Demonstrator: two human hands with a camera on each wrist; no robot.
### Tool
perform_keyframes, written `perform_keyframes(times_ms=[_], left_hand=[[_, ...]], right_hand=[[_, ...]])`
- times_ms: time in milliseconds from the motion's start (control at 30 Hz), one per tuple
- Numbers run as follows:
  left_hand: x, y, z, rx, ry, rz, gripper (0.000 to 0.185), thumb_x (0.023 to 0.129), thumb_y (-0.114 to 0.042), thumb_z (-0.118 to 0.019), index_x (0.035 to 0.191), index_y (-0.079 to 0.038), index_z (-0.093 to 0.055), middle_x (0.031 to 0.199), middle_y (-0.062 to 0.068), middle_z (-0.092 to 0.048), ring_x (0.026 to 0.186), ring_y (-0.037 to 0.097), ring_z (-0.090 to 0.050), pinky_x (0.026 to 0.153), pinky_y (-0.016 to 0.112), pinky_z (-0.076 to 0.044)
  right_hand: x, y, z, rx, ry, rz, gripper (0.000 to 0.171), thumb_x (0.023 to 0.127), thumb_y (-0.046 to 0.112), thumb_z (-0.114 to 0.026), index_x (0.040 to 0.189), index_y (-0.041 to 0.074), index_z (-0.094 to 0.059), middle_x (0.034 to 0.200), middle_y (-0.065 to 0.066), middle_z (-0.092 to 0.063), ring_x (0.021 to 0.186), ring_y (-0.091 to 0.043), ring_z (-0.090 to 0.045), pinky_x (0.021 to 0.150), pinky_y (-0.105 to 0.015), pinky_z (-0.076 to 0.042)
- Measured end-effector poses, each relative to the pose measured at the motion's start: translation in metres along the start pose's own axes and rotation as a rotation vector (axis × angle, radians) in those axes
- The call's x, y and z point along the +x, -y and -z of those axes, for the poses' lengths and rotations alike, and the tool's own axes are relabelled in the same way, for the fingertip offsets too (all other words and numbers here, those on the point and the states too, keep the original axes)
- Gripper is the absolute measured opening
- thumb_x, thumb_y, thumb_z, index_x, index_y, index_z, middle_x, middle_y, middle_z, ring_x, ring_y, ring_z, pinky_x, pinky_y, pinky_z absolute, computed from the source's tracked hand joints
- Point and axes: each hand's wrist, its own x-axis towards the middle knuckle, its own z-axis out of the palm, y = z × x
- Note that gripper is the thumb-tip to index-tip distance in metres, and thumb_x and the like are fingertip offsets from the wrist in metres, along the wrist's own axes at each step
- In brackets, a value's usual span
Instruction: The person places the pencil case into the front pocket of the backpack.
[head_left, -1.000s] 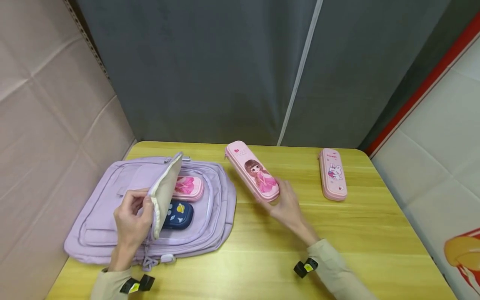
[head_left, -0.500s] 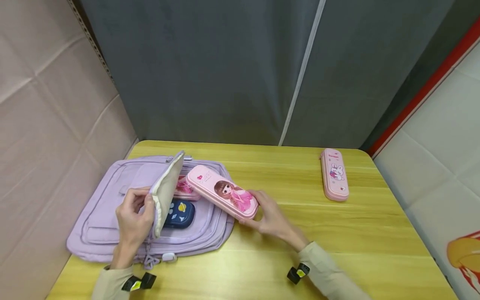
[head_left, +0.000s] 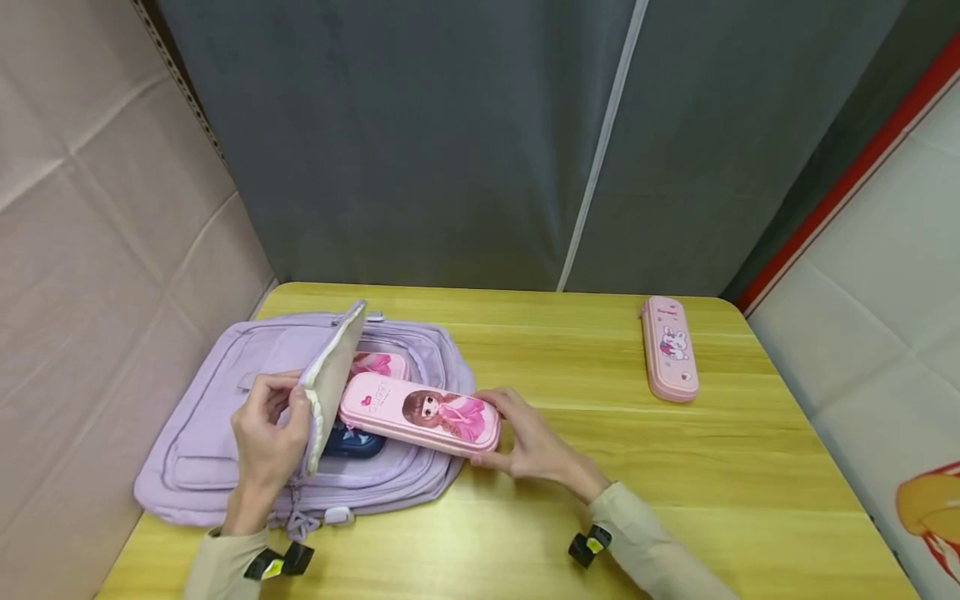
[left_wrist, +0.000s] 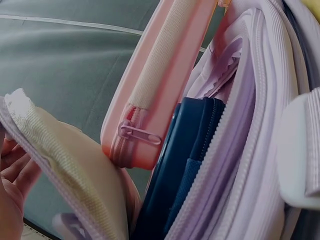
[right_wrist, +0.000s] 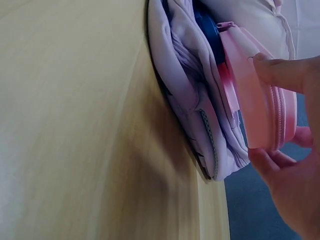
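Observation:
A lavender backpack (head_left: 202,425) lies on the table with its front pocket unzipped. My left hand (head_left: 270,437) pinches the edge of the pocket flap (head_left: 330,392) and holds it raised. With my right hand (head_left: 532,442) I grip the right end of a pink pencil case (head_left: 420,412) printed with a long-haired doll; its far end reaches to the pocket mouth by the flap. Beneath it, a navy pencil case (head_left: 354,442) and another pink pencil case (head_left: 381,364) stick out of the pocket, both partly covered. In the left wrist view the held pencil case (left_wrist: 157,75) leans above the navy one (left_wrist: 180,155).
A pink rabbit pencil case (head_left: 669,348) lies at the right back of the wooden table (head_left: 750,500). A grey curtain (head_left: 420,150) hangs behind the table, and pale panels stand on both sides. A zipper pull (head_left: 302,523) dangles at the backpack's near side.
My right hand has carried the doll pencil case leftward from over the table to over the backpack pocket, turning it flatter across. The left hand keeps holding the flap up.

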Motion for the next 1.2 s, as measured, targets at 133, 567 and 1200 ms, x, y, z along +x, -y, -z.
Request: perform_keyframes(times_ms=[133, 567, 1200], left_hand=[[0.002, -0.002, -0.001, -0.003, -0.003, -0.006, 0.009, 0.08, 0.018, -0.054, 0.088, 0.021, -0.058, 0.096, -0.017, -0.068, 0.085, -0.007, -0.068, 0.08, 0.006, -0.057], [0.005, -0.011, -0.01, -0.058, 0.014, -0.055, 0.008, 0.078, 0.019, -0.054, 0.085, 0.022, -0.058, 0.098, -0.013, -0.07, 0.082, -0.005, -0.069, 0.07, 0.006, -0.058], [0.005, -0.018, -0.018, -0.098, 0.024, -0.065, 0.007, 0.079, 0.018, -0.055, 0.086, 0.021, -0.057, 0.101, -0.012, -0.071, 0.088, -0.003, -0.072, 0.064, 0.007, -0.058]], right_hand=[[0.002, 0.0, 0.002, -0.009, -0.011, 0.006, 0.087, 0.074, 0.027, -0.09, 0.148, 0.007, -0.048, 0.125, -0.01, -0.05, 0.114, -0.019, -0.053, 0.105, -0.045, -0.054], [0.022, 0.005, -0.007, 0.265, -0.108, -0.036, 0.076, 0.07, 0.01, -0.093, 0.132, -0.005, -0.053, 0.132, -0.019, -0.058, 0.121, -0.034, -0.061, 0.103, -0.032, -0.057], [0.052, 0.024, -0.049, 0.386, -0.164, -0.01, 0.065, 0.078, -0.005, -0.082, 0.135, -0.013, -0.051, 0.127, -0.027, -0.058, 0.111, -0.038, -0.065, 0.1, -0.03, -0.059]])
